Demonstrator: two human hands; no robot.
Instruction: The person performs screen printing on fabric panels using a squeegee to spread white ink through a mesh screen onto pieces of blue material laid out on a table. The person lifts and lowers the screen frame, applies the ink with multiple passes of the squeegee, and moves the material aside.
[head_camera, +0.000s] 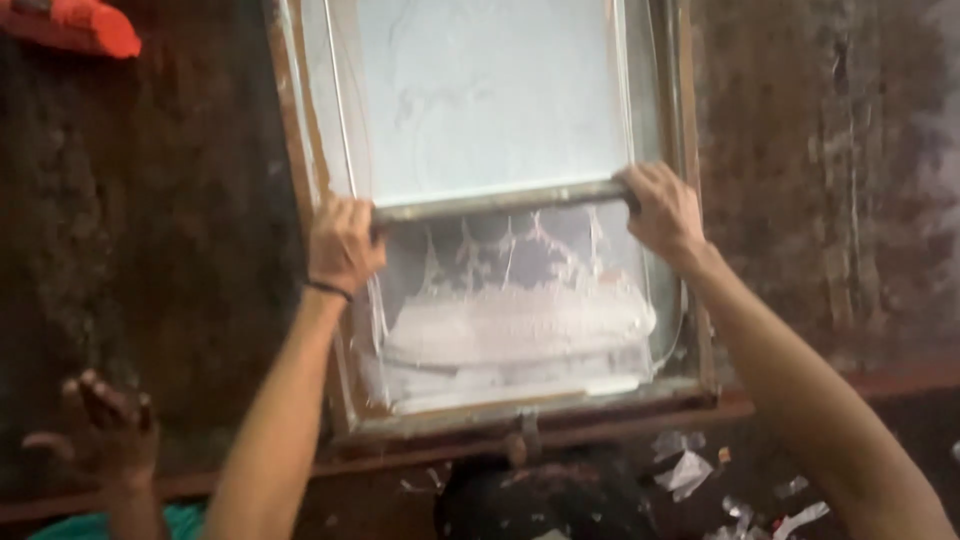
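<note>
Left hand and right hand clamped on ends of long grey squeegee bar, mid-way across wooden-framed white printing screen on dark brown worktop. Thick white paste pooled near edge. Risk: uneven pressure, streaking; frame shifting; co-worker's hand close by.

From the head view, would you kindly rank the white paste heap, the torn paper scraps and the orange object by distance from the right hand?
1. White paste heap, inside the frame, lower left of the right hand.
2. Torn paper scraps, bottom edge.
3. Orange object, top left corner.
</note>
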